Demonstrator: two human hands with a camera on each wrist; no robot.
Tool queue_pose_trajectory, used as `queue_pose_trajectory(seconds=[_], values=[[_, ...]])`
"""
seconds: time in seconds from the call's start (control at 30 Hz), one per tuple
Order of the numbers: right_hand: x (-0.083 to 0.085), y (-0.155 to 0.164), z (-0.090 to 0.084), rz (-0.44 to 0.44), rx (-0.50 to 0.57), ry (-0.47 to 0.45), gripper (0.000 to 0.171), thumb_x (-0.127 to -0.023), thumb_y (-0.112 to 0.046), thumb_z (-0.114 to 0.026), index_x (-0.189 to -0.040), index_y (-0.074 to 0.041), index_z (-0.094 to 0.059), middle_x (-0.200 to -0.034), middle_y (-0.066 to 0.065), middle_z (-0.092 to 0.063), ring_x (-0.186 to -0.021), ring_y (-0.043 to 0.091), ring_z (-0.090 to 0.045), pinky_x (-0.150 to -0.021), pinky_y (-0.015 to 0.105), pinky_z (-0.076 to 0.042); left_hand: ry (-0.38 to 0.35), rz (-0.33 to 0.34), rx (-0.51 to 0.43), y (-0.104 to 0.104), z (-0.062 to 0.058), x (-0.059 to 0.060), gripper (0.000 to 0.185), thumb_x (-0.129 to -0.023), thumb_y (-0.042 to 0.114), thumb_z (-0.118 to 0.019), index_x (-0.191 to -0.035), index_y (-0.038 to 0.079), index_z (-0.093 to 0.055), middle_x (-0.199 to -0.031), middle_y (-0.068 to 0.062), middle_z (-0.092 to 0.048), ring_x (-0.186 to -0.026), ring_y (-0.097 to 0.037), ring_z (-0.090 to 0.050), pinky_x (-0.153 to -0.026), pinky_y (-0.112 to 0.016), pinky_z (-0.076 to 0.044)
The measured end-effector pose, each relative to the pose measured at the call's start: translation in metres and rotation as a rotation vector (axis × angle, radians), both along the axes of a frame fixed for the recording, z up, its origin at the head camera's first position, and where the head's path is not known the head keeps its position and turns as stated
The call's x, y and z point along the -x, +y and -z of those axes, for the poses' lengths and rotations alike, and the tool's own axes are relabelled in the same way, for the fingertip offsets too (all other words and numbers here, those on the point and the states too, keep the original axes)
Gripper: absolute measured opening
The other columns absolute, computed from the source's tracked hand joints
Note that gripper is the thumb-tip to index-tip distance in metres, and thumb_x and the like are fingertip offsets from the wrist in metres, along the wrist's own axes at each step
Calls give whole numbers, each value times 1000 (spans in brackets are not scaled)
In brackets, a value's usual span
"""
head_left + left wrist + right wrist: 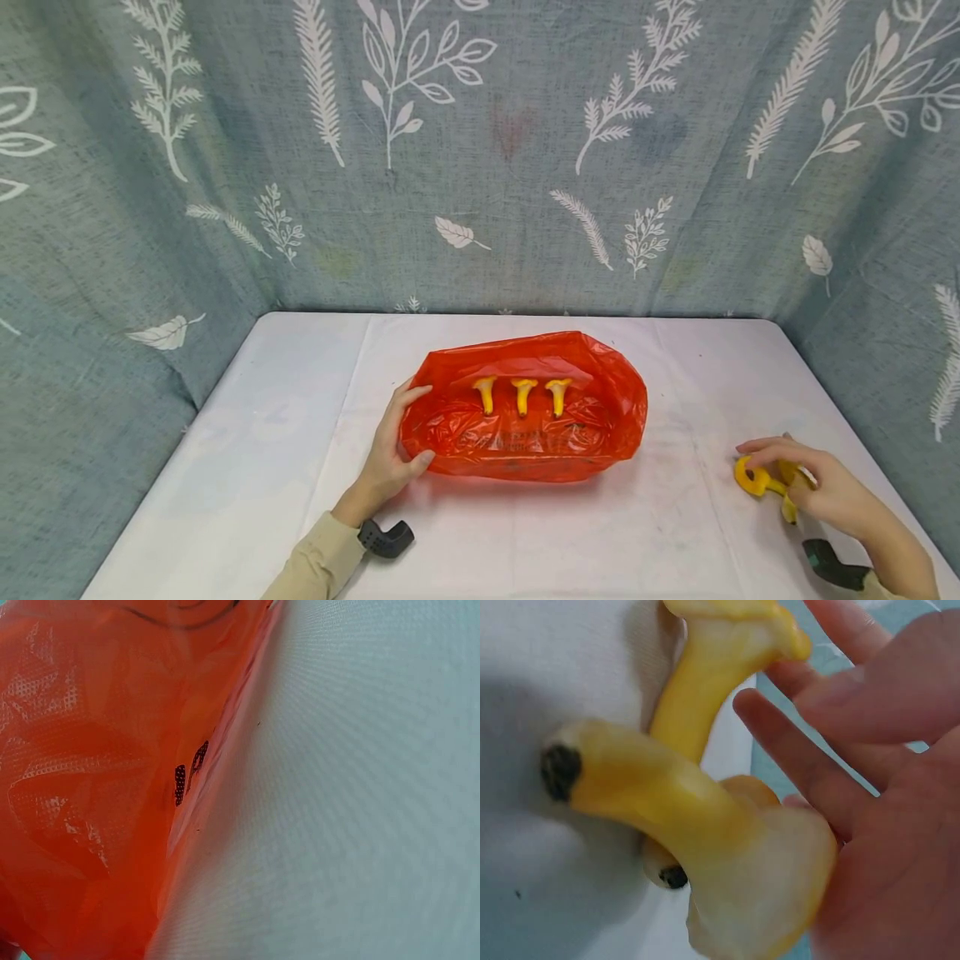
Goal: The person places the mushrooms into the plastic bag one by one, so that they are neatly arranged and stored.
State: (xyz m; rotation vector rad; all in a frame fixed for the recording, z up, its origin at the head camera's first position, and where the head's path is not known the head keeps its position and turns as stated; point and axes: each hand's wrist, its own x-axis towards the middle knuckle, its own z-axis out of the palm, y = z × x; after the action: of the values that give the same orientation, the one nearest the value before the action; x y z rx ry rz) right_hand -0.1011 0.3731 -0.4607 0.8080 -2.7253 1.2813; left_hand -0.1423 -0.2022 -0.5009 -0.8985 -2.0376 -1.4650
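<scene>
Three yellow mushrooms [522,395] inside red bag [600,433]

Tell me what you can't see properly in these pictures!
- How many yellow toy mushrooms the right hand covers: head view, fingers hide them; right wrist view cuts them off.
- The black print on the crinkly orange plastic bag: left wrist view, too close, folded.
- The left hand itself: absent from left wrist view.
</scene>
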Motion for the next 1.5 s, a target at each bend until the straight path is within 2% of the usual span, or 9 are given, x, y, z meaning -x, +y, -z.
queue_pose_trajectory(seconds=[0.07, 0.1, 0.2, 0.3, 0.43, 0.63, 1.0, 1.3, 1.5], values=[[1, -1, 3, -5, 21, -8, 59, -61, 27, -54, -105, -8, -71, -118, 1, -67, -115, -7, -51, -102, 8, -25, -5, 2, -1, 0, 0, 0, 77, -81, 38, -70, -138, -7, -44, -150, -22, -37, -136, -33, -39, -112, -37, -34], [1, -2, 4, -4, 22, -8, 58, -60, 26, -56, -104, -9, -71, -118, 2, -67, -115, -8, -51, -104, 8, -23, -5, 2, -1, 0, 0, -1, 77, -81, 38, -70, -138, -7, -44, -150, -22, -37, -136, -33, -39, -112, -36, -34], [2, -6, 5, 6, 33, -11, 55, -61, 25, -59, -101, -9, -72, -114, 6, -69, -114, -8, -52, -107, 4, -5, -6, 4, -3, 0, -1, 0, 78, -80, 36, -70, -137, -9, -43, -150, -22, -37, -137, -34, -38, -112, -35, -32], [3, -9, 6, 20, 14, 3, 54, -60, 24, -59, -98, -11, -72, -111, 5, -70, -110, -7, -55, -107, 5, -1, -5, 4, -4, 0, -1, 0, 78, -80, 36, -70, -137, -9, -43, -150, -22, -37, -137, -34, -38, -113, -34, -32], [4, -10, 9, 26, -18, 36, 55, -58, 27, -58, -94, -14, -71, -108, 1, -70, -106, -6, -57, -106, 4, -1, -7, 9, -7, -1, -1, 0, 77, -80, 36, -70, -138, -8, -43, -150, -22, -37, -137, -34, -38, -113, -34, -32], [5, -13, 8, 34, -39, 57, 56, -57, 29, -58, -89, -14, -72, -106, 3, -70, -106, -7, -56, -106, 2, -6, -8, 6, -4, -1, -1, 1, 77, -81, 37, -70, -139, -6, -44, -150, -21, -37, -137, -34, -38, -112, -34, -32], [6, -20, 9, -3, -18, 106, 54, -59, 29, -63, -91, -13, -74, -106, 4, -71, -111, -9, -54, -108, 5, -11, -7, 10, -10, 0, -1, 0, 78, -81, 39, -70, -139, -7, -44, -150, -22, -37, -137, -35, -38, -113, -35, -32], [8, -29, 6, -48, -15, 152, 54, -60, 28, -65, -92, -14, -74, -105, 8, -70, -105, -2, -60, -108, 6, -14, -6, 10, -10, -1, -2, 0, 78, -81, 37, -70, -137, -10, -44, -150, -22, -37, -136, -35, -39, -112, -35, -33], [9, -35, 3, -38, -20, 174, 51, -62, 26, -69, -92, -15, -75, -105, 7, -70, -103, -2, -61, -109, 6, -14, -13, 3, -2, -1, -2, 0, 78, -81, 38, -70, -137, -10, -43, -150, -22, -38, -136, -34, -39, -111, -38, -35]])
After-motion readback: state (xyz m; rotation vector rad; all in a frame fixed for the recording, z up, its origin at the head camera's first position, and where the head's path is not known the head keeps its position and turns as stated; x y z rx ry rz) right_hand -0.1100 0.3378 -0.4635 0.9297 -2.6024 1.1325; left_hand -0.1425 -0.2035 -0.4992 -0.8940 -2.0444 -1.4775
